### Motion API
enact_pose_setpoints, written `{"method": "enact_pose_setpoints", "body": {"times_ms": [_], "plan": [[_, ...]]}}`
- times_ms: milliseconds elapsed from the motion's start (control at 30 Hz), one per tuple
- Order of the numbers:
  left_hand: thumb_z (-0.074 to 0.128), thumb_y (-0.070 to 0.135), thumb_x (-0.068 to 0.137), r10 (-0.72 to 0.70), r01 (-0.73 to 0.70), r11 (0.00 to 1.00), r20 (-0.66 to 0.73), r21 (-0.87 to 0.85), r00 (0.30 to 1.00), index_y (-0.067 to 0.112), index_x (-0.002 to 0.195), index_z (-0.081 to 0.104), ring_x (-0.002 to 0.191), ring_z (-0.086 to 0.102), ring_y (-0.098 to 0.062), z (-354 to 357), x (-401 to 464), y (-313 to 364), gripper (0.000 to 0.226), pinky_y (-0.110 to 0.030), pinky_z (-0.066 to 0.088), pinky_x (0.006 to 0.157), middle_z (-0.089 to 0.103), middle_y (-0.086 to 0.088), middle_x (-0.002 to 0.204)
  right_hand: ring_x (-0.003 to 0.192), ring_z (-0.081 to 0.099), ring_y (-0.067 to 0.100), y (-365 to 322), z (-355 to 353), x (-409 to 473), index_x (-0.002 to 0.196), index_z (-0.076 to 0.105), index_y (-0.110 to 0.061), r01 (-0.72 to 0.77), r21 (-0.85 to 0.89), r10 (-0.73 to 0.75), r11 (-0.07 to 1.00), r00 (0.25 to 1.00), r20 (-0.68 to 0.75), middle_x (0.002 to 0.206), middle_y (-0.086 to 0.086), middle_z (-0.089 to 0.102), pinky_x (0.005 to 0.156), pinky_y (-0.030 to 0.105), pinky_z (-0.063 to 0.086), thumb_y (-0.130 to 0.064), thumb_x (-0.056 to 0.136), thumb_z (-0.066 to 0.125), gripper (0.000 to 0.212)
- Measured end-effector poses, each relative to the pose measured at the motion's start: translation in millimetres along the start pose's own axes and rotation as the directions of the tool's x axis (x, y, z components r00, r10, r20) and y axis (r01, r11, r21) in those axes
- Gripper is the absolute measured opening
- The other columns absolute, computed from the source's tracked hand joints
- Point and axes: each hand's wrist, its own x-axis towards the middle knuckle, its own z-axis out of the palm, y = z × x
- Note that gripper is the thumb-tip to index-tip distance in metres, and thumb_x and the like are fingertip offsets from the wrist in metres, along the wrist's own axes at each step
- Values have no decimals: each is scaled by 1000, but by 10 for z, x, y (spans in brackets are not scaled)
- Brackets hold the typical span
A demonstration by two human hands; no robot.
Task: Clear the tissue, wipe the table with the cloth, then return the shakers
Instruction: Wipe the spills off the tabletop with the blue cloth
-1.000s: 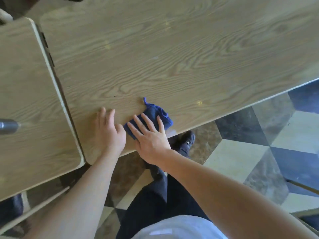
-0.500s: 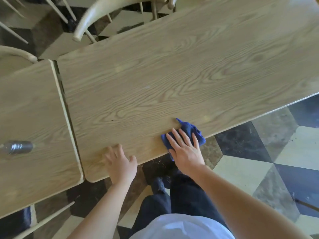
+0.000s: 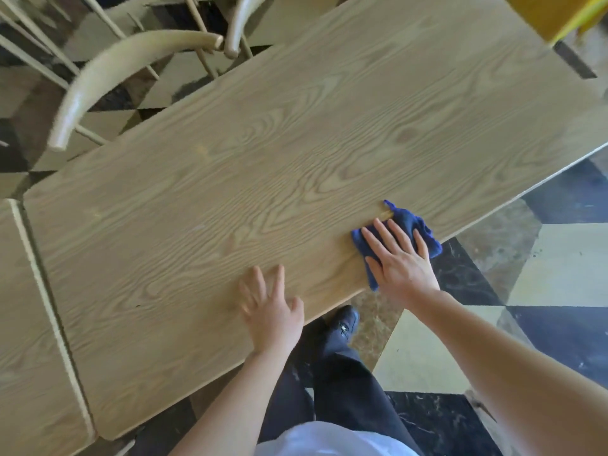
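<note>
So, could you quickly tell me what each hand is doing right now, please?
Left hand: open, fingers spread, flat on the table, holding nothing.
Right hand: open, palm pressed flat on the blue cloth near the table's edge.

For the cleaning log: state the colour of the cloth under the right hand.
Dark blue cloth, pressed flat on the wooden table by the right hand; head view.

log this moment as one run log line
step: wiping | right hand: flat on blue cloth near table front edge | left hand: flat on table, empty | tissue, shakers: not in view
</note>
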Motion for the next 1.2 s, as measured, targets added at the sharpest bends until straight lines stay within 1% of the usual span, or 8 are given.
{"method": "enact_pose_setpoints", "body": {"times_ms": [133, 300, 400, 467, 633, 833, 967, 1200], "plan": [[51, 46, 92, 93, -93, 995, 26, 22, 995, 39, 152, 23, 151, -5, -37, 105, 135, 617, 67, -60, 17, 117, -1, -2, 166, 152, 14, 21, 291, -137, 258, 155, 23, -35, -53, 59, 54, 997, 998, -20, 164, -8, 20, 123, 52, 11, -52, 102, 33, 57], [43, 49, 92, 149, -157, 983, 93, 91, 984, 43, 154, 13, 149, -12, -41, 219, 197, 1226, 69, -61, 17, 117, -11, 1, 166, 154, 2, 19, 680, -324, 632, 156, 18, -37, -248, 141, 255, 958, 967, -30, 166, -8, 10, 123, 54, 1, -54, 99, 31, 61], [43, 47, 92, 164, -180, 977, 131, 115, 978, 46, 153, 8, 147, -14, -46, 207, 346, 1550, 70, -63, 19, 114, -14, 2, 165, 154, -5, 20, 1175, -576, 985, 157, 9, -36, -356, 176, 359, 918, 933, 18, 167, -7, 1, 123, 54, -2, -54, 99, 33, 65], [44, 46, 92, 177, -194, 971, 125, 142, 976, 45, 153, 9, 147, -12, -49, 184, 448, 1773, 71, -65, 18, 113, -11, 0, 166, 154, -9, 20, 1485, -757, 1172, 158, 4, -36, -367, 138, 360, 920, 930, 75, 167, -7, -4, 123, 54, -2, -53, 100, 34, 67], [44, 45, 92, 284, -294, 948, 90, 123, 954, 42, 154, 8, 148, -19, -42, 296, 592, 2527, 72, -68, 13, 116, -20, 1, 164, 154, -7, 18, 2072, -939, 1382, 157, 6, -38, -303, 133, 303, 944, 953, 16, 167, -9, -1, 124, 53, -3, -60, 96, 35, 71], [45, 48, 92, 341, -348, 936, 99, 59, 935, 43, 153, 8, 148, -23, -40, 448, 822, 3495, 72, -70, 11, 114, -24, 3, 163, 154, 0, 17, 2856, -1077, 1481, 156, 12, -40, -74, 18, 74, 997, 997, -26, 167, -11, 8, 124, 54, 2, -68, 94, 33, 72], [41, 65, 90, 321, -349, 912, 158, 214, 934, 43, 153, -6, 145, -25, -47, 528, 834, 3691, 81, -77, 4, 109, -27, -4, 162, 154, -1, 16, 3323, -1191, 1478, 157, 9, -41, -52, -11, 51, 999, 999, -18, 167, -11, 6, 124, 54, 2, -68, 95, 32, 71], [34, 80, 82, 305, -339, 902, 161, 267, 939, 46, 151, -13, 147, -22, -44, 496, 827, 3701, 90, -75, 6, 112, -27, -2, 162, 154, -1, 16, 3838, -1272, 1495, 157, 3, -42, 119, -90, -116, 989, 993, 40, 167, -14, 4, 124, 53, 1, -67, 96, 32, 71]]}}
